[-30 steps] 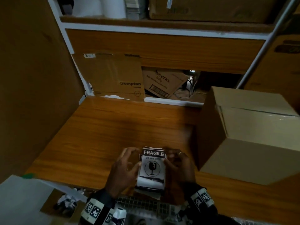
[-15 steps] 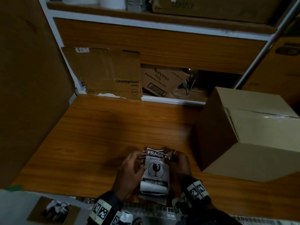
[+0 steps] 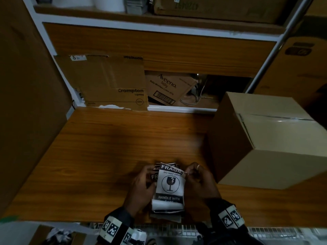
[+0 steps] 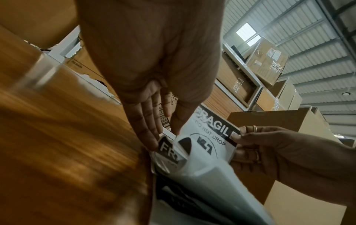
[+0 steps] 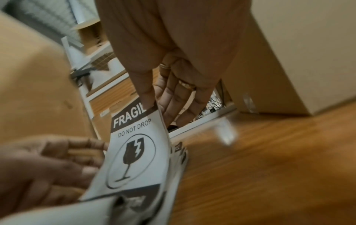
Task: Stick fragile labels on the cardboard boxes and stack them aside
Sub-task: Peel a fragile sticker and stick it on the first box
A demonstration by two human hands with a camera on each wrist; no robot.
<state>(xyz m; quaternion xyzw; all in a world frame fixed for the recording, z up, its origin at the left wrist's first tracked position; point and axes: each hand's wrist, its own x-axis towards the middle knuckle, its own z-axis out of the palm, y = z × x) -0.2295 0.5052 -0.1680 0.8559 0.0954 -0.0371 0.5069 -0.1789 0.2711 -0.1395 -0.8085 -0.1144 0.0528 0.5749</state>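
top fragile label [image 3: 170,183], white with a black header and a broken-glass symbol, lies uppermost on a small stack of labels [image 3: 166,207] at the near edge of the wooden bench [image 3: 109,147]. right hand [image 3: 200,179]: its grip is closed on the label's upper right corner, thumb on the printed face and fingers behind. left hand [image 3: 141,184]: fingers extended along the stack's left edge, steadying it; it does not pinch, so this grip reads as open and pressing.

step in hand, as judged: separating one label from the stack or from its backing; sticking has not begun. the cardboard box [image 3: 269,138] stands on the bench just to the right of the hands, its top flaps taped shut, and no label shows on its visible faces. the next move calls for a steady peel from the pinched corner while the left hand holds down the rest, then carrying the label flat to a box face without letting it curl onto itself.

views compared: the head view alone gives the layout of box, bench and shelving [image 3: 159,20]. the left wrist view shows the label [image 4: 210,140] curling up off a second "fr…" label [image 4: 167,150] beneath. the right wrist view shows the thumb-and-finger pinch at the corner [image 5: 149,106] and the label lifted clear of the stack along its right edge; whether a backing sheet parts from it cannot be told.
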